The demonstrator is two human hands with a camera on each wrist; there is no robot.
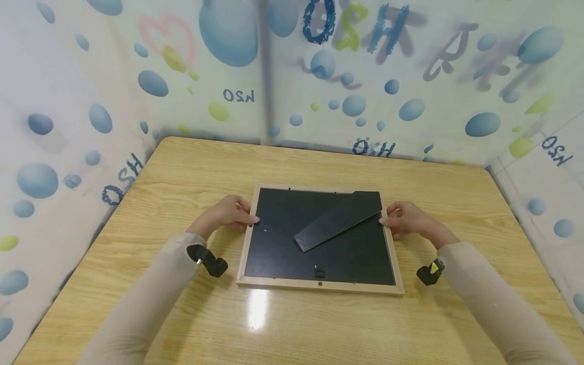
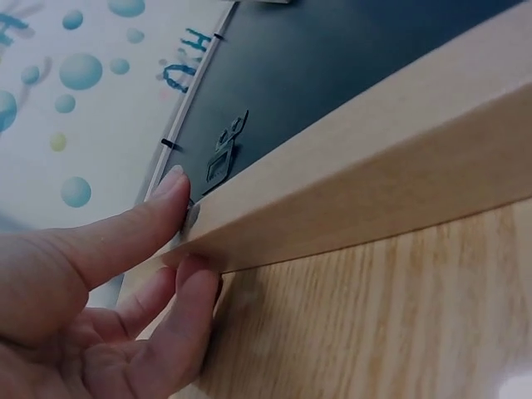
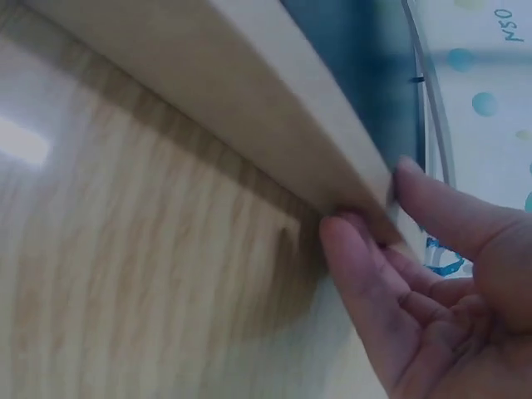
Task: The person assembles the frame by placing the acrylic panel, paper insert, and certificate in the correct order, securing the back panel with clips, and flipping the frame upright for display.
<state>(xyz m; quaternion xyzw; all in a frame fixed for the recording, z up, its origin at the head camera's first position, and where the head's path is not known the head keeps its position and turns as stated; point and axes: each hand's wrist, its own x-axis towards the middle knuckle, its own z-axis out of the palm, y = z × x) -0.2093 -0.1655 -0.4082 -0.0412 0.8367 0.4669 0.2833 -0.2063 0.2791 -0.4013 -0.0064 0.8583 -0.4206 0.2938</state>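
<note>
A picture frame [image 1: 319, 287] with a pale wooden border lies back side up on the wooden table. Its black backing carries a folding stand leg [image 1: 339, 220], set at a slant, and a small metal hanger [image 2: 223, 158]. At the left edge my left hand [image 1: 229, 213] pinches the border, thumb on top and fingers curled against its outer side and underside. My right hand [image 1: 407, 220] grips the opposite edge likewise; in the right wrist view its thumb [image 3: 440, 204] presses on the top of the border. The front of the frame faces down, hidden.
The wooden table [image 1: 205, 157] extends around the frame on all sides. Behind it and at both sides stand walls covered in a bubble-patterned sheet [image 1: 292, 101]. A black wrist device [image 1: 207, 259] sits on the left sleeve, another [image 1: 430, 272] on the right.
</note>
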